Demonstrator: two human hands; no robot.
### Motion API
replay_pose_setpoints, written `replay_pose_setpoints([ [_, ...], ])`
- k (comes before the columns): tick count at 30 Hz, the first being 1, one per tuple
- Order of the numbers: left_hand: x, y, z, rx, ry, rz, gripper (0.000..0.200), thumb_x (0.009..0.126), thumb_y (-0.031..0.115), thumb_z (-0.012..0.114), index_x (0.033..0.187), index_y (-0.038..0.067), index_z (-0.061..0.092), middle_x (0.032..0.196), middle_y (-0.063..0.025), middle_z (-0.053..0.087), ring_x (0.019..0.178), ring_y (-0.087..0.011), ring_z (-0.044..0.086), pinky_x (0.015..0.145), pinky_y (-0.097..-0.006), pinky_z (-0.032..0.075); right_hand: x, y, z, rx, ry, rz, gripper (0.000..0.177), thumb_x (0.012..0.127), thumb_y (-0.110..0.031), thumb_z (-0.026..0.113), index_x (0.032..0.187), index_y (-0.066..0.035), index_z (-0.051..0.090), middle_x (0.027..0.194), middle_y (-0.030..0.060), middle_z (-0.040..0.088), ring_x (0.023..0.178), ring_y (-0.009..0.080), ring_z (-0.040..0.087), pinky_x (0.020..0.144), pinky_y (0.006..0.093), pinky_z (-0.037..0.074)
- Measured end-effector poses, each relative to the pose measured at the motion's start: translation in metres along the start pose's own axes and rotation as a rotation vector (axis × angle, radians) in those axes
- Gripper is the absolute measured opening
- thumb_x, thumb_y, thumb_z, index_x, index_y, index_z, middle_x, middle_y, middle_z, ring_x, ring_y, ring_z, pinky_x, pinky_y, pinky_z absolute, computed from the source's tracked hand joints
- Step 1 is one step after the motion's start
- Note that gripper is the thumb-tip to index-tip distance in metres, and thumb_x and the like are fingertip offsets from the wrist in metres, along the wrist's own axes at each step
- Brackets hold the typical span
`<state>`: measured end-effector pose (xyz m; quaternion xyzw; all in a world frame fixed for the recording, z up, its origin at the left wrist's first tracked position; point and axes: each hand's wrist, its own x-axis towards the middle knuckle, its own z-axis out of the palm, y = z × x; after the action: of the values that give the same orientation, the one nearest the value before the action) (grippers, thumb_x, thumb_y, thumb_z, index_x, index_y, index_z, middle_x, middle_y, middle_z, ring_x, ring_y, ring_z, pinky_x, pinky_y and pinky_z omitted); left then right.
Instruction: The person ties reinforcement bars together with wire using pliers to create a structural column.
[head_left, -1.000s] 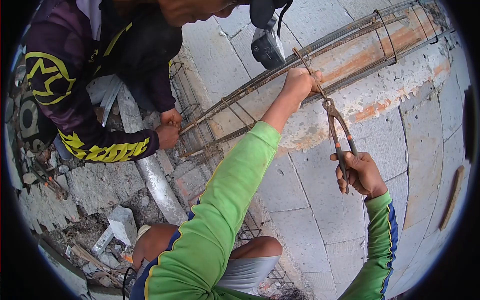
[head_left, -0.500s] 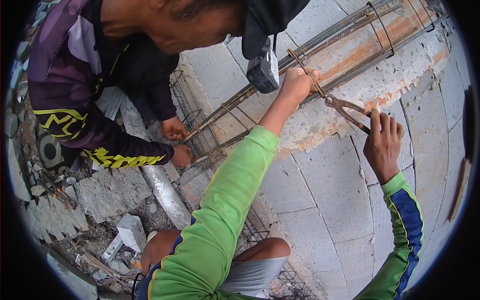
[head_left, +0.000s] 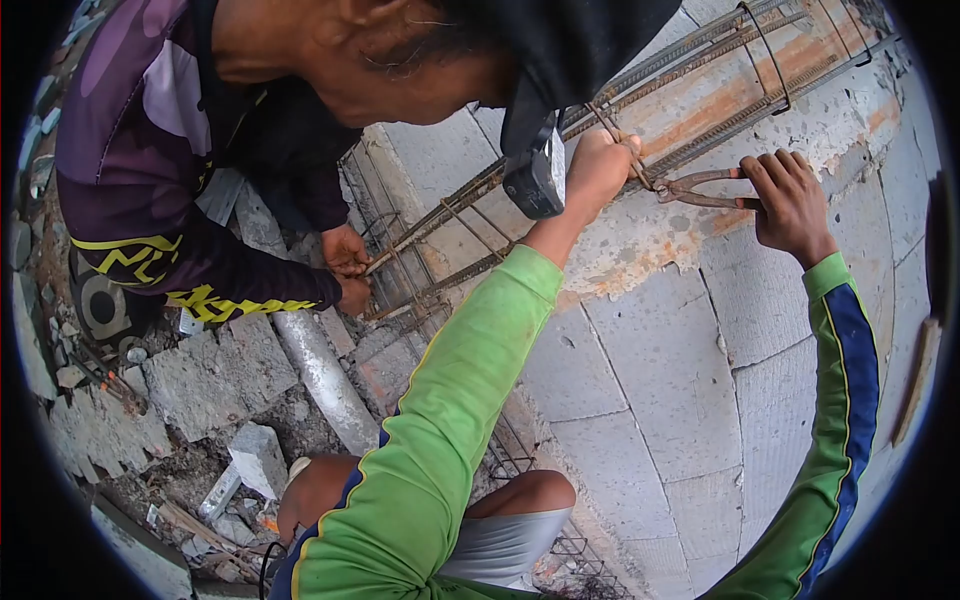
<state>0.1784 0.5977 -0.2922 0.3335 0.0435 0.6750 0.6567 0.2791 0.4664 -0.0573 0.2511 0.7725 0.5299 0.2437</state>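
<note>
My left hand [head_left: 600,165] is closed around a rusty stirrup [head_left: 640,172] that crosses the long ribbed rebars [head_left: 705,143]. Over to the right, my right hand [head_left: 790,205] grips the handles of rusty pincers [head_left: 668,191]. Their jaws meet the stirrup's end just beside my left hand; the exact bite is too small to make out. The handles point right, nearly level, somewhat apart.
A co-worker leans in from the upper left, with one hand [head_left: 345,250] and the other hand [head_left: 352,293] at the cage's lower end. A device [head_left: 535,185] on their cap hangs close to my left wrist. Pale blocks [head_left: 660,350] form the wall; rubble [head_left: 258,460] lies lower left.
My right hand has swung up and to the right, turning the pincers from a downward slant to nearly level. My left hand stays about in place. The co-worker's head has moved right and down.
</note>
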Motion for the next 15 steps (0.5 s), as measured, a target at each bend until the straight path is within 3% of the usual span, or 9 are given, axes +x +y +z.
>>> replay_pose_setpoints([
  [6, -0.001, 0.003, -0.016, 0.176, -0.124, -0.043, 0.023, 0.096, 0.024, 0.063, 0.099, 0.003, 0.069, 0.080, 0.0001, 0.062, 0.068, -0.0081, 0.051, 0.064, -0.0256, 0.042, -0.001, -0.008, -0.004, 0.025, 0.025, 0.003, 0.044, 0.072, -0.007, 0.070, 0.113, -0.005, 0.056, 0.088, 0.0086, 0.055, 0.081, 0.0292, 0.053, 0.074, 0.0390, 0.042],
  [9, 0.004, -0.005, -0.028, 0.114, -0.301, 0.025, 0.026, 0.093, 0.025, 0.066, 0.093, -0.001, 0.071, 0.074, 0.0009, 0.063, 0.067, -0.0085, 0.053, 0.061, -0.0275, 0.042, -0.009, -0.017, -0.011, 0.011, 0.000, 0.045, 0.047, 0.071, -0.002, 0.067, 0.116, -0.004, 0.055, 0.090, 0.0099, 0.055, 0.083, 0.0302, 0.054, 0.075, 0.0408, 0.043],
  [11, 0.003, -0.012, -0.028, 0.014, -0.329, 0.042, 0.026, 0.094, 0.024, 0.066, 0.098, -0.001, 0.070, 0.078, 0.0043, 0.062, 0.068, -0.0052, 0.050, 0.062, -0.0227, 0.040, -0.013, -0.027, -0.015, 0.028, -0.013, 0.106, 0.046, 0.070, -0.001, 0.064, 0.116, -0.004, 0.055, 0.092, 0.0108, 0.056, 0.085, 0.0310, 0.054, 0.077, 0.0412, 0.044],
  [15, -0.002, -0.009, -0.029, 0.027, -0.325, 0.058, 0.024, 0.095, 0.023, 0.064, 0.101, 0.001, 0.071, 0.086, 0.0026, 0.064, 0.077, -0.0066, 0.053, 0.072, -0.0210, 0.042, -0.030, -0.060, -0.030, 0.123, -0.132, 0.252, 0.061, 0.068, 0.001, 0.062, 0.128, -0.001, 0.053, 0.097, 0.0141, 0.058, 0.088, 0.0329, 0.056, 0.079, 0.0419, 0.046],
])
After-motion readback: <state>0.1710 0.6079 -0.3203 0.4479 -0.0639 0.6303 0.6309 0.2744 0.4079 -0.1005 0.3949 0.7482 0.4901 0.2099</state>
